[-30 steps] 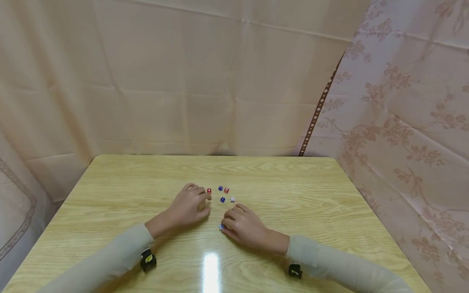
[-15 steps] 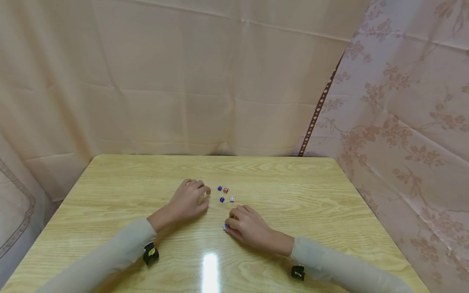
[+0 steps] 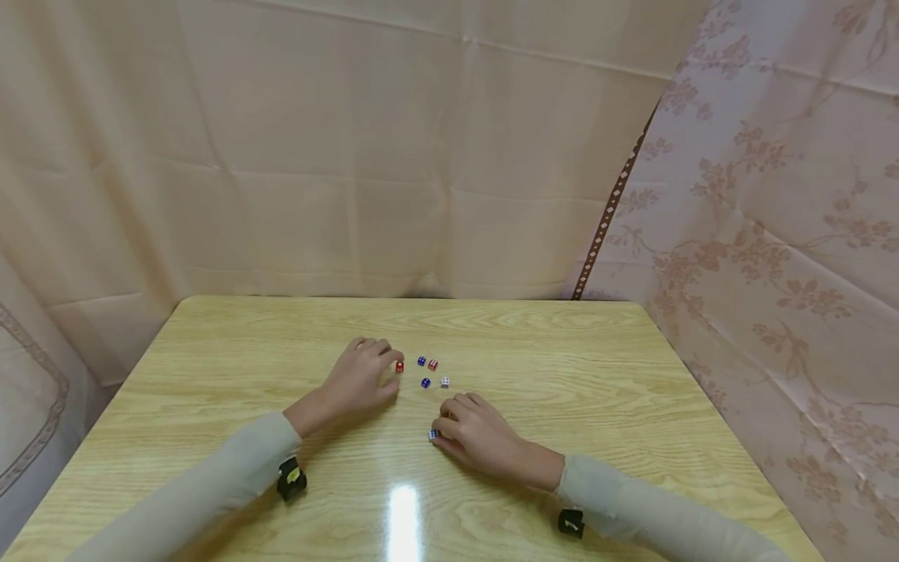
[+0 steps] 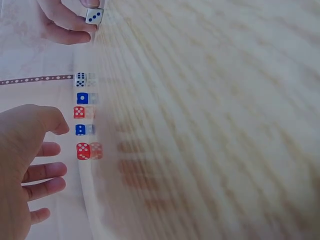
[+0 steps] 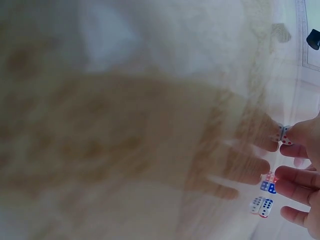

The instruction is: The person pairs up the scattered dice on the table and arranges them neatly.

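One die (image 3: 399,367) is lying on the table (image 3: 562,351) at the left hand's (image 3: 360,378) right side. Four other dice (image 3: 425,383) are lying farther right, ahead of the right hand (image 3: 481,435). A last die (image 3: 432,435) is sitting in the right hand's fingertips, on its left.

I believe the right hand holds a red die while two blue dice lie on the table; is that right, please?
Not red: the left wrist view shows the right hand holds a white die, while two blue dice lie on the table.
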`<action>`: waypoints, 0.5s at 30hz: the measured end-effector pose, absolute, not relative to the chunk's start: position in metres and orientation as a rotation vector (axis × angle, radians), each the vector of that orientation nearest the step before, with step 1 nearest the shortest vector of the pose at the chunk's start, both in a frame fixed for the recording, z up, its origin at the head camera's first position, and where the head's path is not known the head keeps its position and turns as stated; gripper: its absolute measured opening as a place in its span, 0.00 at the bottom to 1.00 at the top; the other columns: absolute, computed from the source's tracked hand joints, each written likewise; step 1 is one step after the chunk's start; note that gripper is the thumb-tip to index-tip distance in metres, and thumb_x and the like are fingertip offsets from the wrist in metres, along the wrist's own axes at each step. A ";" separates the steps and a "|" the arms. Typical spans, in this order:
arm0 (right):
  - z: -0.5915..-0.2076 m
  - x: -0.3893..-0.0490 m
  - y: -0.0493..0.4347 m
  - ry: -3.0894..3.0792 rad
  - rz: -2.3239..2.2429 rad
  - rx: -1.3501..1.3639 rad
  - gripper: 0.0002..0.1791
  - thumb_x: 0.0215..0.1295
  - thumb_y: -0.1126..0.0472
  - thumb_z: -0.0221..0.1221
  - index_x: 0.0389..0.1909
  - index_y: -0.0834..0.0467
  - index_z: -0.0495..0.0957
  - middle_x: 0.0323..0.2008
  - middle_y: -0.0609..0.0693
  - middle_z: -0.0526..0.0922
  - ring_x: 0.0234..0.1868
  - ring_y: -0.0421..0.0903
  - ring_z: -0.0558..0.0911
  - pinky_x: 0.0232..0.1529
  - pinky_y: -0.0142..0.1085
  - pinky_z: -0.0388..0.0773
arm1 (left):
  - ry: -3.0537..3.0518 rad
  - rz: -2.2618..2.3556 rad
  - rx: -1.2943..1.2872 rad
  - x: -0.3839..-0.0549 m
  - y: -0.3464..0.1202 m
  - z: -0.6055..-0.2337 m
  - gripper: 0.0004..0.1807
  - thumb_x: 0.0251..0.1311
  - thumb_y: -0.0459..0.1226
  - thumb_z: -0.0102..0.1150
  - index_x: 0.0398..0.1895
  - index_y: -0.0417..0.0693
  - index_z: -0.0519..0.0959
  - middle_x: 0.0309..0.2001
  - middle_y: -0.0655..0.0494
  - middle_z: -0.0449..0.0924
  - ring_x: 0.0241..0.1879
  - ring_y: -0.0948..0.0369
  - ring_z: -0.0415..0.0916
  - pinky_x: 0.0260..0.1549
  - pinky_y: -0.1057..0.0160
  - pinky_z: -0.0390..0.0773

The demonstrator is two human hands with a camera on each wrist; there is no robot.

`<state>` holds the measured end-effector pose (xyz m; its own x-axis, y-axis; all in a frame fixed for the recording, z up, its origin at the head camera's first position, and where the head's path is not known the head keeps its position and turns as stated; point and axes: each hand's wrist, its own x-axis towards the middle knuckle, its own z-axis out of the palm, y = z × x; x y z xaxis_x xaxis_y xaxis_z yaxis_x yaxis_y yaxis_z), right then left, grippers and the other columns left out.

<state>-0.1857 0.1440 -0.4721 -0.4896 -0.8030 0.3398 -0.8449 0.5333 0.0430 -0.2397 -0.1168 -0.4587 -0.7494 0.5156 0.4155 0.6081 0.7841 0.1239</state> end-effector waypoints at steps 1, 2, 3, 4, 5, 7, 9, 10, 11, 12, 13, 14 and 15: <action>-0.472 -0.186 0.144 -2.458 0.185 1.366 0.07 0.70 0.51 0.63 0.41 0.48 0.87 0.39 0.42 0.81 0.42 0.40 0.77 0.50 0.38 0.75 | -2.610 -0.361 -0.859 -0.240 -0.116 -0.458 0.17 0.58 0.42 0.70 0.49 0.47 0.85 0.43 0.51 0.83 0.46 0.51 0.80 0.57 0.43 0.75; -0.472 -0.186 0.144 -2.460 0.185 1.366 0.07 0.70 0.51 0.63 0.41 0.48 0.87 0.39 0.42 0.81 0.42 0.40 0.77 0.50 0.38 0.75 | -2.606 -0.365 -0.862 -0.241 -0.116 -0.458 0.17 0.58 0.42 0.70 0.49 0.47 0.85 0.43 0.51 0.83 0.46 0.51 0.81 0.58 0.43 0.75; -0.472 -0.186 0.144 -2.461 0.185 1.366 0.07 0.70 0.51 0.63 0.41 0.48 0.86 0.39 0.42 0.81 0.42 0.40 0.76 0.50 0.38 0.75 | -2.603 -0.370 -0.866 -0.241 -0.115 -0.458 0.17 0.57 0.42 0.70 0.49 0.47 0.85 0.43 0.52 0.83 0.46 0.51 0.81 0.58 0.43 0.75; -0.472 -0.186 0.144 -2.462 0.185 1.366 0.07 0.70 0.51 0.63 0.41 0.48 0.86 0.39 0.42 0.81 0.42 0.40 0.76 0.50 0.38 0.75 | -2.604 -0.374 -0.870 -0.242 -0.114 -0.457 0.17 0.58 0.42 0.70 0.49 0.47 0.85 0.43 0.52 0.83 0.46 0.51 0.81 0.58 0.43 0.75; -0.471 -0.185 0.144 -2.463 0.185 1.366 0.07 0.70 0.51 0.63 0.41 0.48 0.86 0.39 0.42 0.81 0.42 0.40 0.76 0.50 0.38 0.75 | -2.606 -0.383 -0.879 -0.242 -0.113 -0.457 0.17 0.58 0.42 0.71 0.49 0.47 0.85 0.43 0.52 0.83 0.46 0.51 0.81 0.58 0.43 0.75; -0.471 -0.185 0.144 -2.466 0.186 1.365 0.07 0.70 0.51 0.63 0.41 0.48 0.86 0.39 0.43 0.81 0.41 0.40 0.76 0.50 0.38 0.75 | -2.610 -0.392 -0.896 -0.243 -0.111 -0.455 0.17 0.58 0.42 0.70 0.50 0.47 0.85 0.44 0.52 0.83 0.47 0.52 0.81 0.59 0.43 0.74; -0.471 -0.185 0.144 -2.469 0.185 1.366 0.07 0.70 0.51 0.63 0.41 0.48 0.86 0.39 0.43 0.81 0.41 0.40 0.76 0.50 0.38 0.75 | -2.611 -0.401 -0.917 -0.244 -0.109 -0.454 0.17 0.58 0.42 0.70 0.50 0.48 0.85 0.44 0.52 0.83 0.47 0.52 0.80 0.59 0.43 0.74; -0.471 -0.185 0.144 -2.470 0.184 1.366 0.07 0.70 0.51 0.63 0.41 0.48 0.86 0.39 0.43 0.81 0.42 0.40 0.76 0.50 0.38 0.75 | -2.609 -0.403 -0.928 -0.245 -0.108 -0.453 0.17 0.58 0.42 0.70 0.50 0.48 0.85 0.44 0.53 0.83 0.47 0.52 0.80 0.59 0.43 0.74; -0.470 -0.185 0.144 -2.471 0.184 1.366 0.07 0.70 0.51 0.63 0.41 0.48 0.86 0.39 0.42 0.81 0.42 0.40 0.76 0.50 0.38 0.75 | -2.605 -0.412 -0.939 -0.245 -0.106 -0.453 0.17 0.59 0.42 0.70 0.50 0.48 0.85 0.44 0.52 0.83 0.47 0.52 0.80 0.59 0.43 0.74; -0.471 -0.185 0.144 -2.472 0.184 1.366 0.07 0.70 0.51 0.63 0.41 0.48 0.86 0.39 0.42 0.81 0.42 0.40 0.76 0.49 0.38 0.75 | -2.599 -0.416 -0.949 -0.246 -0.105 -0.452 0.17 0.59 0.42 0.70 0.50 0.47 0.85 0.44 0.52 0.83 0.47 0.52 0.80 0.59 0.43 0.74; -0.471 -0.186 0.144 -2.473 0.183 1.366 0.07 0.70 0.51 0.63 0.41 0.48 0.86 0.39 0.42 0.80 0.42 0.40 0.76 0.49 0.38 0.75 | -2.590 -0.422 -0.959 -0.246 -0.104 -0.452 0.17 0.59 0.42 0.70 0.50 0.47 0.85 0.44 0.52 0.83 0.47 0.52 0.80 0.58 0.44 0.74; -0.471 -0.186 0.144 -2.473 0.182 1.366 0.07 0.70 0.51 0.63 0.41 0.48 0.86 0.39 0.42 0.80 0.42 0.40 0.76 0.49 0.38 0.75 | -2.580 -0.426 -0.971 -0.247 -0.103 -0.452 0.17 0.59 0.42 0.70 0.50 0.47 0.85 0.44 0.52 0.83 0.47 0.52 0.80 0.58 0.44 0.74; -0.471 -0.186 0.144 -2.473 0.181 1.366 0.07 0.70 0.51 0.63 0.41 0.48 0.86 0.39 0.42 0.80 0.42 0.40 0.76 0.49 0.38 0.75 | -2.567 -0.426 -0.982 -0.247 -0.101 -0.452 0.17 0.59 0.42 0.70 0.49 0.46 0.85 0.44 0.52 0.83 0.47 0.52 0.80 0.57 0.44 0.75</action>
<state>-0.1857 0.1441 -0.4708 -0.4979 -0.8032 0.3270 -0.8423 0.5376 0.0380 -0.2471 -0.1014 -0.4517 -0.6944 0.5768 0.4302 0.6849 0.7132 0.1492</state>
